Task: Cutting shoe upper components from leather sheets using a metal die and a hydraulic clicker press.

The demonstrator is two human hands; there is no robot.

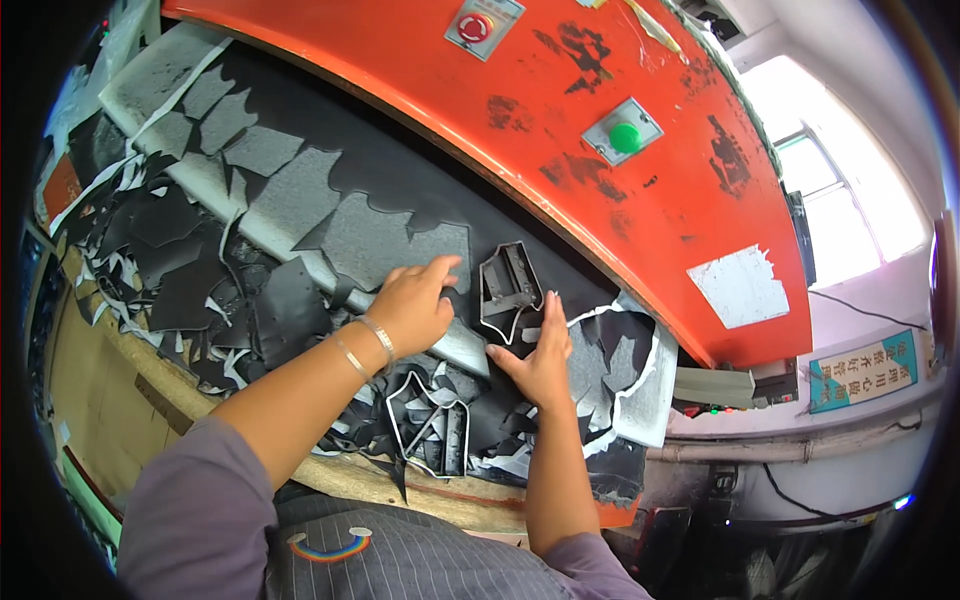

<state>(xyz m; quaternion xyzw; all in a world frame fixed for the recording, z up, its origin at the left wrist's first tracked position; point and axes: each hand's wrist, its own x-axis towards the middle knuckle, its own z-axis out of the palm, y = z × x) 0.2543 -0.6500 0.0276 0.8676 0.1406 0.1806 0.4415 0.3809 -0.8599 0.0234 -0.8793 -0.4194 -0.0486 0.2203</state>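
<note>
A metal cutting die [511,290], an angular steel outline with cross bars, lies on the black sheet material [400,160]. My right hand [543,365] is beside its near right corner, thumb and straight fingers spread along the die's edges; whether they touch cannot be made out. To the left of the die, my left hand [412,305] hovers over the sheet's cut edge with its fingers loosely stretched and nothing visible in them. Grey board [375,240] shows through the angular cut-outs. A second cutting die [430,425] sits among scraps near my body.
An orange machine beam [640,200] with a red button [475,28] and a green button [626,138] spans the far side. Black offcuts [190,260] heap along the near left side, above a wooden edge [330,478]. White-edged board [650,390] lies at the right.
</note>
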